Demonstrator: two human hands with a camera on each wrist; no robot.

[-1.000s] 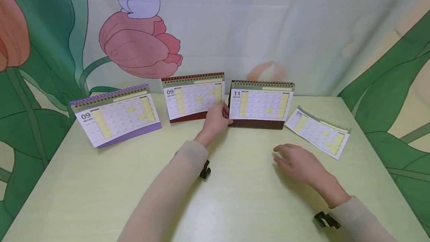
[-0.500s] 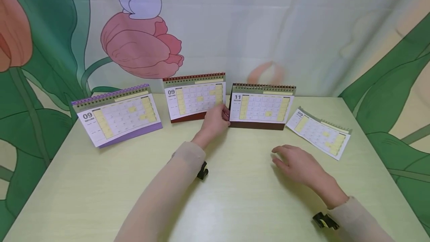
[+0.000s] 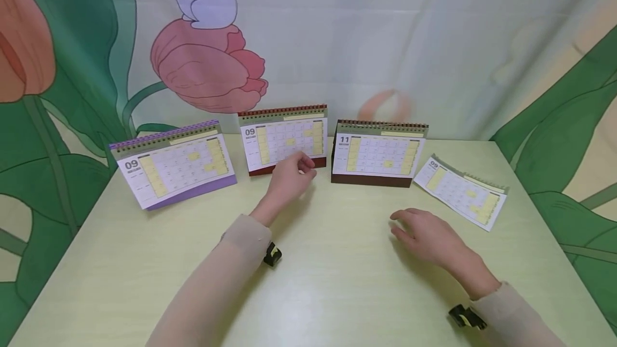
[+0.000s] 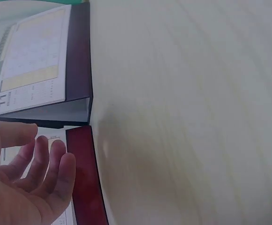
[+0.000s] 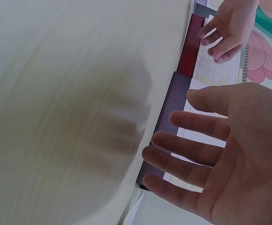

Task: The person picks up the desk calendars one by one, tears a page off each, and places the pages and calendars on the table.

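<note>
My left hand [image 3: 289,180] hovers in front of the red-based desk calendar [image 3: 270,146], covering its lower right part, with fingers loosely bent and nothing between them. To its right stands the dark-brown desk calendar [image 3: 378,154] showing 11, apart from the hand. In the left wrist view the thumb and fingers [image 4: 63,171] are separated, near the side of the brown calendar [image 4: 77,56]. My right hand [image 3: 429,237] is over the table in front of the brown calendar, holding nothing; the right wrist view shows its fingers [image 5: 187,166] spread and nearly straight.
A purple-based desk calendar [image 3: 175,167] stands at the left, angled. Flat on the table [image 3: 332,283] at the right lies a loose calendar sheet [image 3: 460,191]. Behind the table hangs a printed curtain [image 3: 308,42] with flowers and leaves.
My left hand has let go of the brown calendar's left edge and drawn back left, in front of the red one. The brown calendar's top tilted back slightly. The right hand stays nearly still.
</note>
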